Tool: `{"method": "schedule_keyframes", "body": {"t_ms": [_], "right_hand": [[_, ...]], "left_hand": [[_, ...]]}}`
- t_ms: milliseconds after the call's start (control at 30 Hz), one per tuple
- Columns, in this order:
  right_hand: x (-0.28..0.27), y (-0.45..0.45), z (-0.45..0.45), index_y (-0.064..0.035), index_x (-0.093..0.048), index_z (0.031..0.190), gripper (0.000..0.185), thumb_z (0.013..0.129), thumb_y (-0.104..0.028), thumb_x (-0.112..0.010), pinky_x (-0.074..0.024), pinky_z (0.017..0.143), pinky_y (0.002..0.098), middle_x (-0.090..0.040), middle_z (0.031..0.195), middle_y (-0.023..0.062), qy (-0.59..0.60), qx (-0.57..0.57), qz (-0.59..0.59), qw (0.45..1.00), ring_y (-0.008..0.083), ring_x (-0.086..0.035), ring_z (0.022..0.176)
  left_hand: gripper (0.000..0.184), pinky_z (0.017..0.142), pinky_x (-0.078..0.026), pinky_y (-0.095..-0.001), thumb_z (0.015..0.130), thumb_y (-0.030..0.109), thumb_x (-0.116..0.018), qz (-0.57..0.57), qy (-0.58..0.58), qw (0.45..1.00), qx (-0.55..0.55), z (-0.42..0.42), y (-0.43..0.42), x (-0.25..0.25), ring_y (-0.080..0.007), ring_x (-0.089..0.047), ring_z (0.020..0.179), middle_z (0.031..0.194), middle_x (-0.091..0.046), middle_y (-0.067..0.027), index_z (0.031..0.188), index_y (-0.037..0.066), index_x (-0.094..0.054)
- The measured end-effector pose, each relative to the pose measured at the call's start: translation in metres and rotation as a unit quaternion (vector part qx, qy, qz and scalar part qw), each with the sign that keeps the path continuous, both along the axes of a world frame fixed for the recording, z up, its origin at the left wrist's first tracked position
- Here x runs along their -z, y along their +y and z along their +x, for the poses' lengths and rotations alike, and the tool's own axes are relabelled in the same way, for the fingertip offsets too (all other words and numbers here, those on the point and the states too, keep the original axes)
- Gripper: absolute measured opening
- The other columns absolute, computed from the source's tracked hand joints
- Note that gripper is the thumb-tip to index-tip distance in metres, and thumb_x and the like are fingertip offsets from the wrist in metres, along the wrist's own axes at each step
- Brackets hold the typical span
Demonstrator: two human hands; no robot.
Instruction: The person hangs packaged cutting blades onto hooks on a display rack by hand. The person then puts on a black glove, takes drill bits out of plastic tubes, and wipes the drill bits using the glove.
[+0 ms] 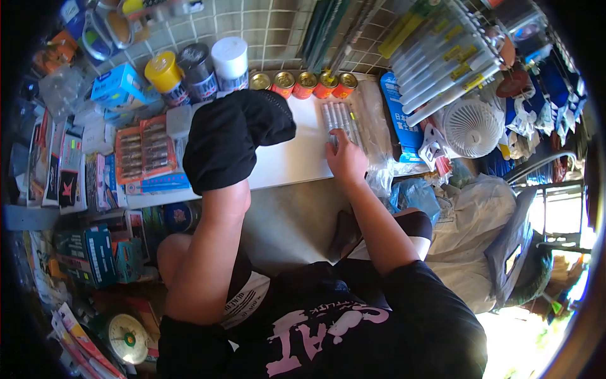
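A black cloth cap-like piece [237, 136] covers my left hand, which is raised over the left part of the white tabletop [290, 161]. The fingers are hidden inside the cloth, and only the wrist and forearm show. My right hand [348, 159] rests at the table's front right edge. Its fingers are bent together at the near end of a row of slim silver-white pens [341, 117], apparently gripping one. A yellowish pen [354, 119] lies at the row's right side. Clear plastic wrap [377, 136] is just right of this hand.
Several small red cans [304, 85] line the table's back. Yellow [164, 74], dark [197, 69] and white [230, 62] spray cans stand left of them. Orange packs [146, 150] lie at left. A blue box [402, 120] and white round fan [472, 128] are at right.
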State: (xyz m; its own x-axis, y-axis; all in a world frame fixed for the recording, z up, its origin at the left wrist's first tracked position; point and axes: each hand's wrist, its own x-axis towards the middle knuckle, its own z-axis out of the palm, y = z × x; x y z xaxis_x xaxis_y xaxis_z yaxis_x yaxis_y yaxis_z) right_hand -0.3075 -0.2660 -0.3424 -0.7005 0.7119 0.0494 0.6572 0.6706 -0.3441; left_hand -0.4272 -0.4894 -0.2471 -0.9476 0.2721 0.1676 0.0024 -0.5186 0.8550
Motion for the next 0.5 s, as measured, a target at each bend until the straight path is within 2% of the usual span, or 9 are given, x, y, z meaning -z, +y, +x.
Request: {"method": "schedule_keyframes", "body": {"t_ms": [67,100,133,167,267,367,433,467,500], "right_hand": [[-0.002,0.001,0.002,-0.0220,-0.059,0.123,0.037,0.088,-0.034,-0.065,-0.0552,0.069,0.0512,-0.072,0.084,0.0189,-0.011,0.009,0.008,1.000,0.0393,-0.070,0.078],[-0.001,0.006,0.006,-0.0187,-0.065,0.113,0.031,0.087,-0.037,-0.067,-0.0550,0.069,0.0504,-0.071,0.080,0.0172,0.012,0.003,0.009,1.000,0.0400,-0.069,0.077],[-0.013,0.013,0.008,-0.0150,-0.068,0.102,0.028,0.087,-0.038,-0.067,-0.0545,0.068,0.0499,-0.071,0.078,0.0176,0.026,0.003,-0.028,0.999,0.0398,-0.069,0.076],[-0.028,0.023,0.012,-0.0114,-0.071,0.092,0.028,0.087,-0.039,-0.068,-0.0540,0.068,0.0494,-0.070,0.077,0.0179,0.043,0.003,-0.066,0.997,0.0396,-0.069,0.076],[-0.093,0.059,0.038,-0.0052,-0.070,0.075,0.038,0.087,-0.041,-0.069,-0.0529,0.068,0.0488,-0.068,0.073,0.0203,0.119,0.058,-0.042,0.990,0.0398,-0.068,0.075],[-0.131,0.101,0.090,-0.0005,-0.072,0.079,0.039,0.090,-0.037,-0.064,-0.0521,0.069,0.0465,-0.066,0.072,0.0236,0.230,0.103,-0.091,0.963,0.0390,-0.068,0.071],[-0.145,0.120,0.126,0.0017,-0.072,0.080,0.038,0.092,-0.033,-0.061,-0.0514,0.069,0.0461,-0.067,0.073,0.0233,0.229,0.134,-0.067,0.962,0.0375,-0.068,0.069],[-0.153,0.122,0.140,0.0038,-0.069,0.079,0.039,0.093,-0.031,-0.060,-0.0508,0.066,0.0453,-0.066,0.069,0.0205,0.243,0.137,-0.084,0.956,0.0321,-0.067,0.065],[-0.168,0.119,0.149,0.0043,-0.069,0.082,0.035,0.096,-0.026,-0.058,-0.0515,0.065,0.0429,-0.067,0.066,0.0138,0.263,0.144,-0.121,0.946,0.0255,-0.066,0.062]], "left_hand": [[0.033,0.102,-0.049,-0.0424,0.103,0.024,-0.052,0.043,0.036,0.997,0.050,0.003,0.004,-0.015,-0.0272,-0.065,0.111,0.120,-0.067,-0.0144,0.124,-0.001,-0.061],[0.034,0.101,-0.050,-0.0426,0.103,0.024,-0.052,0.081,0.047,0.990,0.104,0.006,0.005,-0.027,-0.0274,-0.065,0.110,0.120,-0.067,-0.0150,0.123,-0.002,-0.061],[0.038,0.100,-0.052,-0.0429,0.104,0.029,-0.049,0.055,0.043,0.992,0.102,0.007,0.008,-0.032,-0.0277,-0.066,0.109,0.120,-0.067,-0.0157,0.120,-0.003,-0.062],[0.043,0.098,-0.053,-0.0424,0.103,0.033,-0.046,0.043,0.028,0.991,0.127,0.008,0.010,-0.038,-0.0281,-0.067,0.107,0.118,-0.068,-0.0161,0.119,-0.003,-0.063],[0.043,0.094,-0.054,-0.0406,0.102,0.034,-0.045,0.018,0.026,0.987,0.158,0.018,0.017,-0.056,-0.0279,-0.069,0.101,0.111,-0.070,-0.0158,0.115,-0.002,-0.065],[0.038,0.091,-0.055,-0.0387,0.100,0.029,-0.047,-0.004,0.058,0.980,0.190,0.026,0.019,-0.063,-0.0274,-0.069,0.097,0.107,-0.070,-0.0158,0.111,-0.002,-0.066],[0.035,0.089,-0.055,-0.0377,0.098,0.026,-0.048,-0.023,0.082,0.977,0.197,0.030,0.025,-0.067,-0.0269,-0.069,0.095,0.106,-0.070,-0.0157,0.108,-0.002,-0.066],[0.034,0.089,-0.055,-0.0372,0.096,0.024,-0.050,-0.022,0.067,0.979,0.191,0.034,0.028,-0.071,-0.0272,-0.069,0.095,0.106,-0.070,-0.0159,0.106,-0.003,-0.067],[0.034,0.089,-0.055,-0.0374,0.096,0.025,-0.050,-0.026,0.068,0.977,0.198,0.034,0.029,-0.072,-0.0273,-0.069,0.095,0.106,-0.071,-0.0159,0.106,-0.003,-0.067]]}}
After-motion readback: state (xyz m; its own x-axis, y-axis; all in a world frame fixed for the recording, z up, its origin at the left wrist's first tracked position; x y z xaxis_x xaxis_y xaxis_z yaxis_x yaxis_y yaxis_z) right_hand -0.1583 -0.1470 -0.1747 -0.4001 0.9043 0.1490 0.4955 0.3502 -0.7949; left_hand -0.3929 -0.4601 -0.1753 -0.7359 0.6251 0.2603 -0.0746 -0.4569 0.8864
